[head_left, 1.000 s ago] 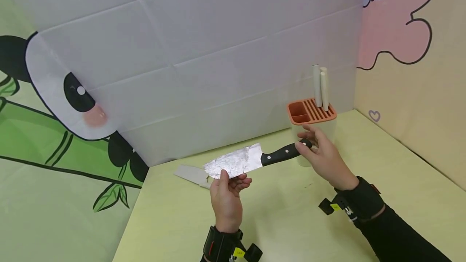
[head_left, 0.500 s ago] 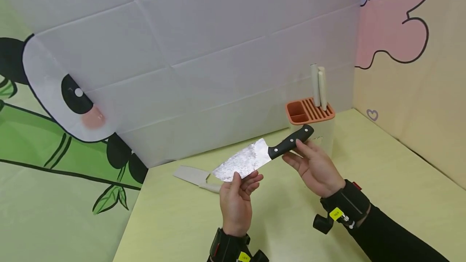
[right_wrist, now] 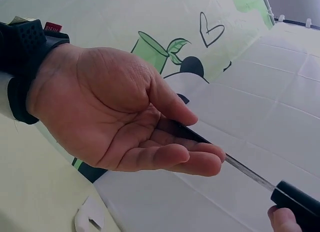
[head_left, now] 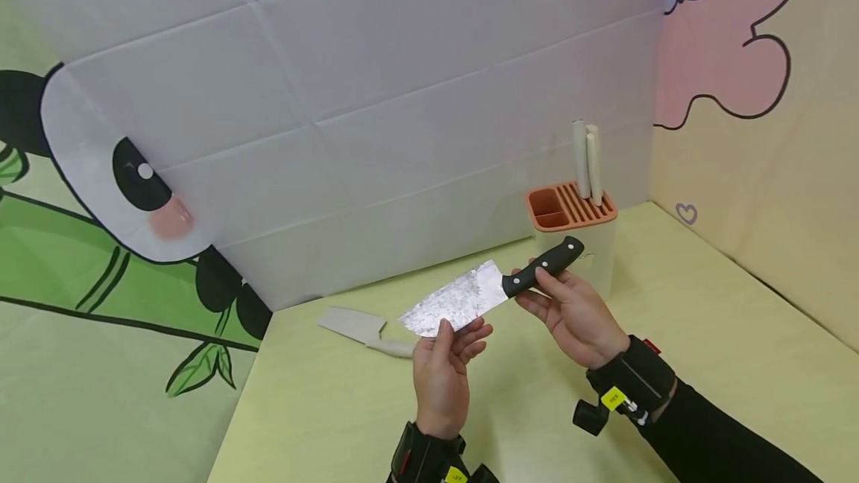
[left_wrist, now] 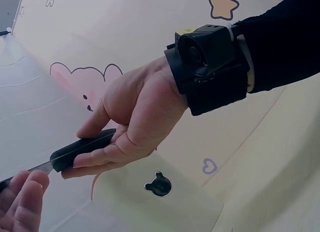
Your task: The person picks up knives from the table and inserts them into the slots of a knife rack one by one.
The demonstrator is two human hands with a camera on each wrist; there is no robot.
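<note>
A chef's knife with a mottled silver blade and a black riveted handle is held tilted above the table, handle end higher. My left hand pinches the lower edge of the blade between thumb and fingers. With thumb and fingers, my right hand grips the handle near its blade end; the butt sticks out free. The left wrist view catches the right hand round the black handle. In the right wrist view the left hand has the blade between thumb and fingers.
Behind the right hand stands a cream knife block with an orange slotted top, where two white-handled knives are upright. A pale cleaver lies on the yellow table beyond the left hand. White panels rise at the back.
My right hand has shifted from the butt of the handle towards the blade. The knife has moved right and tilts more, and my left hand has moved right with it.
</note>
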